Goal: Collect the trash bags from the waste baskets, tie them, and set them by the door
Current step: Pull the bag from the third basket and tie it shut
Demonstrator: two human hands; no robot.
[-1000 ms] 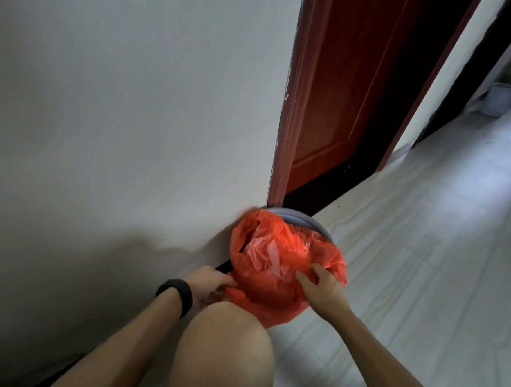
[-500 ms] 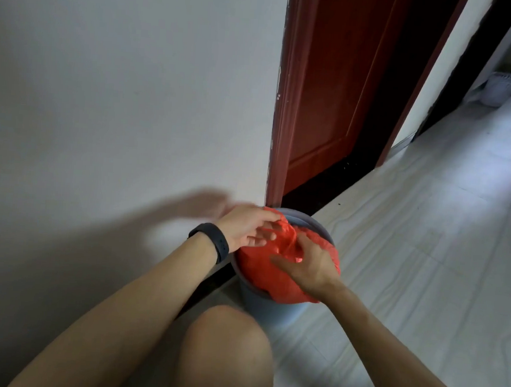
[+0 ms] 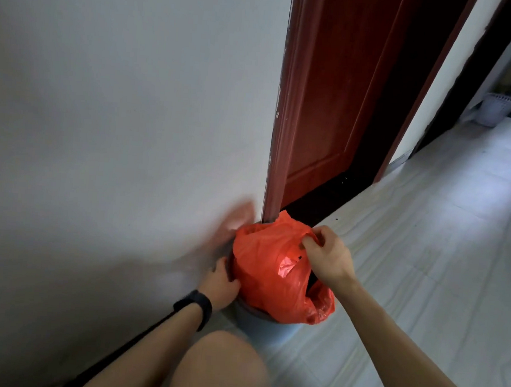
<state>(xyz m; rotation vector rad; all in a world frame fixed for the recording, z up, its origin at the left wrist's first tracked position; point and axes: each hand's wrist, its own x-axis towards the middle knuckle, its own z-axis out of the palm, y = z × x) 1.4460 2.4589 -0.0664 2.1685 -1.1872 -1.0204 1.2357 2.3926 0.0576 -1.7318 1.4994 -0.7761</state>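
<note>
Red bag point(image 3: 265, 272) (right hand point(image 3: 329, 260) atop)

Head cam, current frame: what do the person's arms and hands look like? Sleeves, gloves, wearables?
Left forearm and right forearm are bare, with no sleeves in view. No gloves on the left hand or right hand, and no rings visible. One wearable: a black band, watch or tracker style, on the left wrist. The right wrist is bare.
</note>
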